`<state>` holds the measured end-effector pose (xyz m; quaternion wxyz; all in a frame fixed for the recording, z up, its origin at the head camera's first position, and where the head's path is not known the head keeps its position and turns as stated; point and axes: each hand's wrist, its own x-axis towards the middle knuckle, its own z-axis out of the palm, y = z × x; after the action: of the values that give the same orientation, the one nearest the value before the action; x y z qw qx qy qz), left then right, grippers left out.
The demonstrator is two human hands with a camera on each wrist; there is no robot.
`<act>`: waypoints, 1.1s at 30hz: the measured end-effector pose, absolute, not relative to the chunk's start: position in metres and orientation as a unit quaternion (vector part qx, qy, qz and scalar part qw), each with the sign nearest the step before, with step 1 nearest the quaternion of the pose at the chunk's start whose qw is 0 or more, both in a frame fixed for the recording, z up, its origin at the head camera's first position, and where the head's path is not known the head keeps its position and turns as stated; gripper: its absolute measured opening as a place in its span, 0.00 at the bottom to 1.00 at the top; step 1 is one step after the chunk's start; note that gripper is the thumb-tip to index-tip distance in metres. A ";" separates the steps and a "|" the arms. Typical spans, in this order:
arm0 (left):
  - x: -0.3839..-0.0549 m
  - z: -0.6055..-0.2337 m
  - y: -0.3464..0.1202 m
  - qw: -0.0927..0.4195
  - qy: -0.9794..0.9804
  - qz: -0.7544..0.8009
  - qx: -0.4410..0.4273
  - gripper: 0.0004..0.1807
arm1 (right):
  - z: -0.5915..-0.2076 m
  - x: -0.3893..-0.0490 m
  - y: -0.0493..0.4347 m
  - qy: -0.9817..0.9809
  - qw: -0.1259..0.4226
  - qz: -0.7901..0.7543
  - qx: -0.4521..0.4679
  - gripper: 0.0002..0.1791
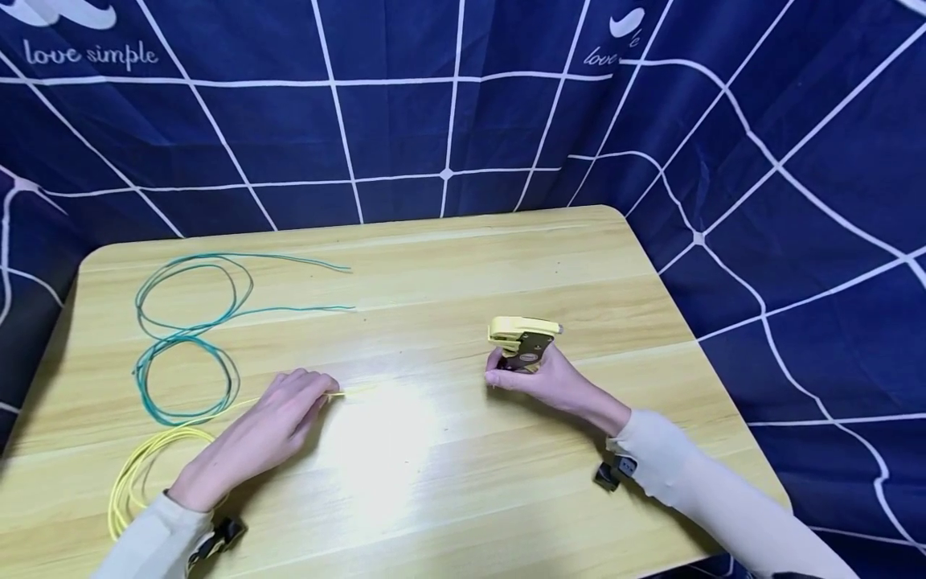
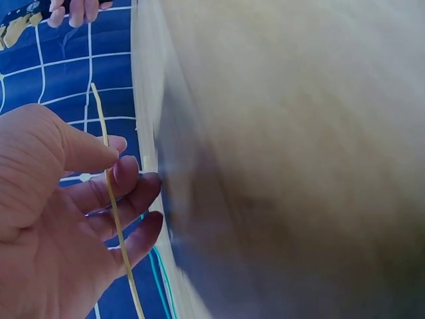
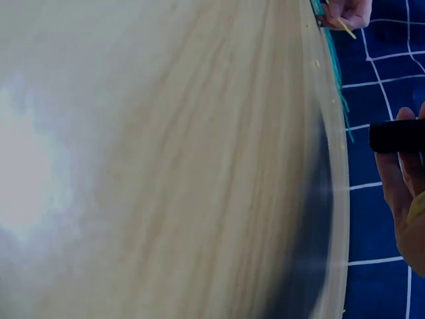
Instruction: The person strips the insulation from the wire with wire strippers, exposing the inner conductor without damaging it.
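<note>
Pale sleeves (image 1: pixel 694 474) lie nearest the head camera, over the near part of the worktop (image 1: pixel 448 273). Landmark for all places: the green wire (image 1: pixel 191 330), laid in 2 loops with 2 free ends.

Yellow wire (image 2: pixel 114 208): coiled just on the near side of the green wire; whether the 2 touch cannot be told. Its end length runs to the right of the lower green loop, through the left hand (image 1: pixel 271 426). Tool (image 1: pixel 528 338), with yellow head and dark body: well apart from the green wire, to its right, in the right hand (image 1: pixel 560 386).

Procedure, as judged from the pose: present the wire end with 1 hand and keep the tool ready in the other. Pinch close to the end, but leave a free length beyond the fingertips. Straighten the slightly bent tip and align it with the tool's head. Let the coil feed loosely, clear of the green loops. Do not squeeze before alignment.

Left grip: narrow, thumb and finger pinching the yellow wire, tip projecting free. Right grip: wrapped around the tool's body, head protruding above the thumb. How far the tool is squeezed cannot be told.
</note>
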<state>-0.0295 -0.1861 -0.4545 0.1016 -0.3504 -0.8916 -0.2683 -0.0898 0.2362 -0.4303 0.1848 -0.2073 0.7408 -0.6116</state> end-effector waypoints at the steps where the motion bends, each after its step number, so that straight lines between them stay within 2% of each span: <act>1: -0.029 -0.455 -0.186 0.100 -0.892 -0.270 -0.349 0.13 | -0.430 -0.090 0.235 0.745 0.182 -0.611 -0.198 0.13; 6: -0.028 -0.456 -0.187 0.097 -0.889 -0.286 -0.343 0.14 | -0.433 -0.090 0.231 0.759 0.183 -0.599 -0.177 0.09; 10: -0.028 -0.455 -0.186 0.094 -0.884 -0.308 -0.339 0.12 | -0.434 -0.091 0.225 0.759 0.193 -0.590 -0.197 0.06; 12: -0.029 -0.455 -0.186 0.096 -0.881 -0.314 -0.340 0.11 | -0.436 -0.092 0.223 0.761 0.198 -0.581 -0.210 0.08; 15: -0.030 -0.455 -0.186 0.098 -0.879 -0.320 -0.339 0.09 | -0.438 -0.092 0.219 0.759 0.218 -0.573 -0.219 0.11; 23: -0.031 -0.452 -0.183 0.107 -0.880 -0.332 -0.323 0.05 | -0.441 -0.086 0.201 0.729 0.274 -0.578 -0.246 0.10; 26: -0.030 -0.450 -0.183 0.111 -0.877 -0.339 -0.321 0.10 | -0.440 -0.083 0.192 0.707 0.295 -0.593 -0.248 0.11; 30: -0.030 -0.448 -0.184 0.120 -0.872 -0.339 -0.332 0.23 | -0.440 -0.081 0.182 0.691 0.312 -0.605 -0.245 0.12; 33: -0.030 -0.448 -0.184 0.125 -0.867 -0.333 -0.349 0.28 | -0.442 -0.080 0.177 0.683 0.323 -0.609 -0.242 0.13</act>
<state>-0.0298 -0.1842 -0.4479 0.1247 -0.3488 -0.8673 -0.3326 -0.0798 0.1772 -0.4424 0.3226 -0.2424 0.6826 -0.6093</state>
